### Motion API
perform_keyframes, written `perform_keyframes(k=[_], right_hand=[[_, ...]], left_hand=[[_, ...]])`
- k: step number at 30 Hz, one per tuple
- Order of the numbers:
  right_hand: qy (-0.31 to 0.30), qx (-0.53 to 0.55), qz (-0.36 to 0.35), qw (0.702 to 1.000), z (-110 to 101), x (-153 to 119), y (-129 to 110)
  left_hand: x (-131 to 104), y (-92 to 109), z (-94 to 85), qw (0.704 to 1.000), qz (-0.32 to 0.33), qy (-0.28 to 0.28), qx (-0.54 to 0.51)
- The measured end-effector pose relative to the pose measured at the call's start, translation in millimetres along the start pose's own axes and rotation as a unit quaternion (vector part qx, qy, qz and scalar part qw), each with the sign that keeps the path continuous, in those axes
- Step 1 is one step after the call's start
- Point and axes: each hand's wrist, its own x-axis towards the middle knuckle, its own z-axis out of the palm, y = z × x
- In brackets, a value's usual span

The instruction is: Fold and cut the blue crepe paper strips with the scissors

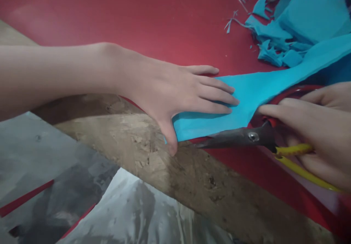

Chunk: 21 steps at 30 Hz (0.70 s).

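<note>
My left hand (181, 90) lies flat with fingers spread, pressing a folded blue sheet (246, 90) of fabric or paper; which material I cannot tell. Its thumb hangs over the sheet's near left corner. My right hand (320, 127) is wrapped round the yellow handles of a pair of scissors (238, 137). The dark blades point left along the sheet's near edge and look nearly closed. From there the blue sheet runs on to the upper right, behind my right hand.
Blue scraps and offcuts (290, 35) are heaped at the upper right. A red covering (123, 14) lies over the board, whose bare wooden edge (131, 134) shows in front. Below are a grey floor (68, 156), red strips (27, 198) and a pale, shiny sheet (142, 207).
</note>
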Motion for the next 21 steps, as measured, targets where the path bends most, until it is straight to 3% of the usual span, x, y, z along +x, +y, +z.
perform_keyframes(k=[4, 10, 18, 21], right_hand=[[0.018, 0.033, -0.045, 0.998, 1.0, 4.3, 0.8], [0.048, 0.067, -0.075, 0.994, 2.6, 5.1, 0.6], [0.054, 0.098, -0.095, 0.989, 2.2, 2.8, 6.6], [0.041, 0.081, -0.068, 0.994, 4.3, 1.4, 7.9]], left_hand=[[-1.0, -0.1, 0.2, 0.998, 0.020, -0.025, 0.052], [-3.5, -0.9, 0.0, 0.985, 0.085, -0.009, 0.153], [-2.8, -2.2, 2.4, 0.992, 0.070, 0.009, 0.103], [-2.0, -2.2, 2.5, 0.995, 0.058, 0.008, 0.075]])
